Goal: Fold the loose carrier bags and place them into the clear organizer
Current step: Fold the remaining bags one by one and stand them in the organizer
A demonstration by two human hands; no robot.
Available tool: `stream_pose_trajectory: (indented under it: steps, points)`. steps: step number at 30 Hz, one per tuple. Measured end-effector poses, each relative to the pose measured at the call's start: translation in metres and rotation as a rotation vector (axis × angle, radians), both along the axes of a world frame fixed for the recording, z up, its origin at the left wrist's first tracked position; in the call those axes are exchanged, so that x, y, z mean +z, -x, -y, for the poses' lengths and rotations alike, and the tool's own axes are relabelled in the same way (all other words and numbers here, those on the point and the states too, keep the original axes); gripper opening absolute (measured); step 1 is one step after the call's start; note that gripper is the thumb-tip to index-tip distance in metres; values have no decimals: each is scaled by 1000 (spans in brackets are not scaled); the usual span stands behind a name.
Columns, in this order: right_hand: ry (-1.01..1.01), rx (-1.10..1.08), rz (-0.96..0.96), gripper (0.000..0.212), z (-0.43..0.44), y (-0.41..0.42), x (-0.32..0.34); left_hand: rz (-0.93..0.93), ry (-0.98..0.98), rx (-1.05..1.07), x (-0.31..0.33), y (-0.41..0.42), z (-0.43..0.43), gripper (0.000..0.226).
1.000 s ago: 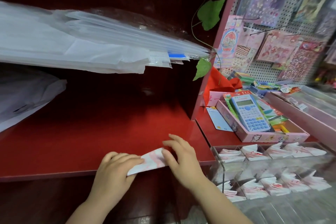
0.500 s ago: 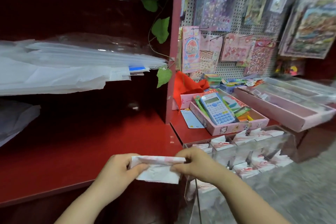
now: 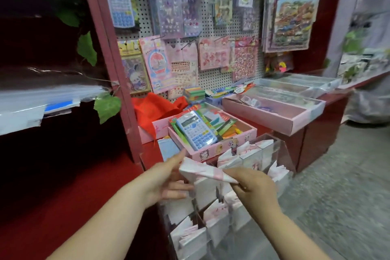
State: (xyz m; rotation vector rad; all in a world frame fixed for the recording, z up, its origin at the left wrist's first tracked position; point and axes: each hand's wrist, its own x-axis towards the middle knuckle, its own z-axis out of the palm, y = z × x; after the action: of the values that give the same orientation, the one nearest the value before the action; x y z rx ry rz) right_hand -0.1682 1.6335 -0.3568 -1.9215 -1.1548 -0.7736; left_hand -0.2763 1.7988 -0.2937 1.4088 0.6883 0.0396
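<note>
From my remote seat: the red shelf (image 3: 63,207) fills the 8 o'clock corner of the view. Just right of it, the left hand (image 3: 166,181) brackets the left end of the folded bag (image 3: 202,170), thumb above and near-straight fingers beneath. I cannot tell whether it truly pinches. The right hand (image 3: 255,188) pinches the bag's right end between thumb and curled fingers. The bag hangs level over the near-left cells of the clear organizer (image 3: 276,152), whose cells already hold folded bags (image 3: 213,232). A pink tray (image 3: 230,141) sits at the bag's 12 o'clock.

The risk, as I judge it, is that the slack left-hand hold lets the thin fold spring open before it is seated. The bag could also catch on a divider or crush a neighbour in a crowded cell.

Half a second ago both hands held the bag by the shelf's front edge. It has since travelled toward 3 o'clock and now hangs over the organizer, and the view has swung right with it.
</note>
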Motion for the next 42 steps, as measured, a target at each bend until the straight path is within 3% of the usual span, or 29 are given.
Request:
stream_pose_trajectory:
  steps: [2, 7, 11, 13, 15, 19, 22, 27, 33, 42]
  points:
    - [-21, -25, 18, 33, 6, -17, -3, -32, -45, -8, -2, -27, 12, 20]
    - [-76, -43, 148, 32, 14, -62, -14, 11, -53, -70, -12, -91, 25, 7]
    - [14, -56, 108, 34, 18, -98, -26, 129, -240, 7, -18, -140, 26, 19]
    - [81, -70, 62, 39, 21, -116, -31, 179, -244, 30, -18, -162, 26, 30]
    - [93, -101, -17, 47, 25, -137, -39, 234, -256, 36, -16, -181, 28, 23]
    - [150, -269, -209, 55, 31, -176, -37, 371, -516, 36, -2, -204, 29, 23]
    - [290, -278, -405, 53, 30, -195, -33, 458, -654, 76, -7, -221, 34, 23]
    - [372, -301, -452, 52, 26, -211, -42, 383, -852, -28, -21, -246, 39, 18]
    - [213, -196, -535, 49, 29, -219, -49, 311, -945, -78, -29, -272, 45, 30]
    - [127, -129, -580, 43, 32, -216, -54, 200, -1164, -214, -48, -263, 66, 13]
